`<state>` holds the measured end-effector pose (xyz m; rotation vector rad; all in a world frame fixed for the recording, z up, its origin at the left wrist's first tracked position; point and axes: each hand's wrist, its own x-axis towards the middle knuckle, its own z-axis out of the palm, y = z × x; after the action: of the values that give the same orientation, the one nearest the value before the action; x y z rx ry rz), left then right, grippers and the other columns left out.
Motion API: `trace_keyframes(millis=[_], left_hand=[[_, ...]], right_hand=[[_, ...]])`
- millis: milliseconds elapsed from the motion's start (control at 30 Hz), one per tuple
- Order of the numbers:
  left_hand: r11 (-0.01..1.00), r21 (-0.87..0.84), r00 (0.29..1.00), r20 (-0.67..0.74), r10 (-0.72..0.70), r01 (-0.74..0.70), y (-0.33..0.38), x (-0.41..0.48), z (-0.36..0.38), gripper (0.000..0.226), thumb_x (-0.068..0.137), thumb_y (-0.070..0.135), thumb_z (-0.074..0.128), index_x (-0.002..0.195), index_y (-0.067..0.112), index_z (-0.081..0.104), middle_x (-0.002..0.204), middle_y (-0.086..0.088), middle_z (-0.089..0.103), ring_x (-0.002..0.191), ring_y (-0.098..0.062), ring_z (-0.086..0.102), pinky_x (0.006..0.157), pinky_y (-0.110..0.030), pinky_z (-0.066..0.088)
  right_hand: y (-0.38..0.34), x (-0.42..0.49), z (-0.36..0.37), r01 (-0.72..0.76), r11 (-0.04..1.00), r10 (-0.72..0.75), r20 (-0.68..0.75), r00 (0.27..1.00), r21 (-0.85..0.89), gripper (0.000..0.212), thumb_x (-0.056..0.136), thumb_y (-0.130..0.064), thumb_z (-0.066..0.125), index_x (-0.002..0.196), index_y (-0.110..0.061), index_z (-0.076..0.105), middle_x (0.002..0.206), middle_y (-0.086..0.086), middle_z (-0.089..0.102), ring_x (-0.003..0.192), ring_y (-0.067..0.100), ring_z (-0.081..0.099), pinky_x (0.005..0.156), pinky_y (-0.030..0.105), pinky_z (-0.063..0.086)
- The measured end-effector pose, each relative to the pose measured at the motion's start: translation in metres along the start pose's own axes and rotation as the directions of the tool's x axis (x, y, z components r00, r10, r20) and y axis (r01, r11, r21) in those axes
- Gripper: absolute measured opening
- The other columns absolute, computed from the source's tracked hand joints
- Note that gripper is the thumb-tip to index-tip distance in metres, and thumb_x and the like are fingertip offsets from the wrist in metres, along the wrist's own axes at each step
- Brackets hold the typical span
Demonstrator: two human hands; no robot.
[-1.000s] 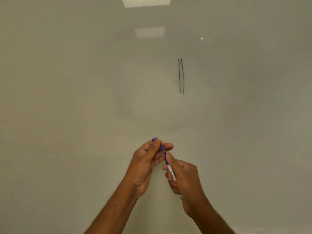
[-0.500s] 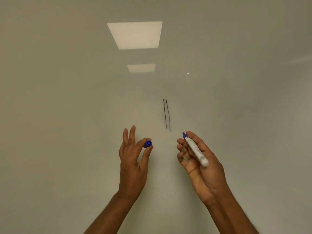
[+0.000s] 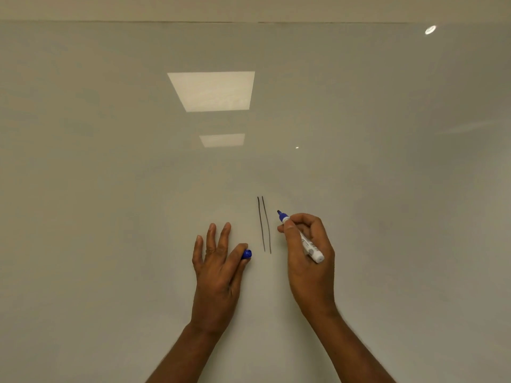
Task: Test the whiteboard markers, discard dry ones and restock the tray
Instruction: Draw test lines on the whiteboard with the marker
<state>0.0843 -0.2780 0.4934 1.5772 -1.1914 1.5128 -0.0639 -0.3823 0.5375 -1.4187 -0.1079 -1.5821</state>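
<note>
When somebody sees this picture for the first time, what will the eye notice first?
The right hand grips an uncapped white marker with a blue tip, aimed at the glossy whiteboard just right of two thin dark vertical lines. The left hand pinches the small blue cap left of them. Above, a bright rectangular light reflection stands out.

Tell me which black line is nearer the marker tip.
The right line, next to the marker tip; the left line lies beyond it.
</note>
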Motion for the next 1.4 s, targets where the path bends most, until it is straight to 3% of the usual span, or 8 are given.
trace_keyframes(millis=[100,267,433,567,667,800,1100,1400], left_hand=[[0.998,0.041,0.998,-0.043,0.038,-0.037,-0.003,-0.001,0.006,0.039,0.102,0.028,0.055,0.139,0.018,0.055,0.157,-0.014,0.043,0.153,-0.035,0.028,0.124,-0.060,0.019],[0.996,0.073,0.995,-0.079,0.063,-0.058,-0.006,-0.003,0.010,0.040,0.101,0.027,0.057,0.140,0.017,0.053,0.154,-0.016,0.046,0.152,-0.035,0.030,0.124,-0.060,0.019],[0.995,0.076,0.994,-0.081,0.074,-0.068,-0.006,-0.003,0.010,0.038,0.101,0.027,0.057,0.137,0.016,0.055,0.154,-0.016,0.046,0.153,-0.035,0.030,0.125,-0.058,0.018],[0.995,0.073,0.993,-0.088,0.081,-0.074,-0.005,-0.003,0.008,0.035,0.102,0.028,0.055,0.134,0.015,0.057,0.154,-0.015,0.046,0.152,-0.035,0.031,0.125,-0.058,0.018],[0.995,0.077,0.993,-0.089,0.074,-0.067,-0.004,-0.002,0.009,0.034,0.102,0.028,0.055,0.129,0.011,0.065,0.154,-0.015,0.047,0.151,-0.036,0.032,0.124,-0.059,0.019],[0.996,0.069,0.994,-0.081,0.068,-0.063,-0.004,-0.003,0.008,0.036,0.102,0.028,0.054,0.132,0.010,0.065,0.155,-0.015,0.046,0.152,-0.036,0.031,0.123,-0.061,0.020],[0.994,0.087,0.995,-0.072,0.070,-0.063,-0.006,-0.004,0.009,0.037,0.101,0.028,0.056,0.134,0.012,0.061,0.155,-0.014,0.046,0.152,-0.035,0.030,0.123,-0.063,0.021],[0.995,0.084,0.994,-0.089,0.065,-0.058,-0.004,-0.003,0.008,0.034,0.101,0.026,0.056,0.129,0.009,0.066,0.153,-0.015,0.048,0.150,-0.037,0.034,0.122,-0.063,0.022]], right_hand=[[0.009,0.012,0.007,0.059,0.996,-0.059,0.002,0.998,-0.064,0.004,0.096,-0.032,0.062,0.100,-0.032,0.062,0.095,-0.005,0.065,0.093,0.018,0.064,0.078,0.037,0.057],[0.015,0.030,0.019,0.132,0.983,-0.132,0.010,0.991,-0.126,0.008,0.095,-0.036,0.061,0.103,-0.039,0.061,0.096,-0.008,0.062,0.093,0.018,0.062,0.078,0.042,0.058],[0.023,0.017,0.012,0.172,0.967,-0.176,-0.002,0.984,-0.188,0.016,0.093,-0.039,0.060,0.100,-0.053,0.057,0.091,-0.017,0.061,0.089,0.015,0.062,0.078,0.040,0.057],[0.048,-0.012,-0.008,0.133,0.959,-0.142,-0.018,0.990,-0.249,0.020,0.092,-0.038,0.064,0.106,-0.024,0.067,0.092,-0.006,0.065,0.086,0.012,0.062,0.076,0.034,0.055],[0.051,-0.023,-0.015,0.093,0.952,-0.107,-0.031,0.994,-0.291,0.027,0.088,-0.041,0.065,0.103,-0.018,0.068,0.090,-0.003,0.066,0.084,0.007,0.060,0.070,0.026,0.052],[0.024,-0.002,-0.007,0.125,0.974,-0.135,-0.042,0.990,-0.190,0.008,0.091,-0.026,0.066,0.099,-0.025,0.067,0.089,-0.005,0.066,0.085,0.016,0.063,0.072,0.034,0.055],[0.018,0.039,0.010,0.229,0.951,-0.241,-0.031,0.970,-0.209,0.018,0.093,-0.034,0.062,0.097,-0.050,0.055,0.093,-0.006,0.063,0.087,0.018,0.063,0.073,0.041,0.059],[0.028,0.016,-0.003,0.185,0.957,-0.190,-0.003,0.982,-0.224,0.013,0.093,-0.032,0.063,0.101,-0.043,0.060,0.091,-0.009,0.064,0.087,0.016,0.063,0.075,0.043,0.058]])
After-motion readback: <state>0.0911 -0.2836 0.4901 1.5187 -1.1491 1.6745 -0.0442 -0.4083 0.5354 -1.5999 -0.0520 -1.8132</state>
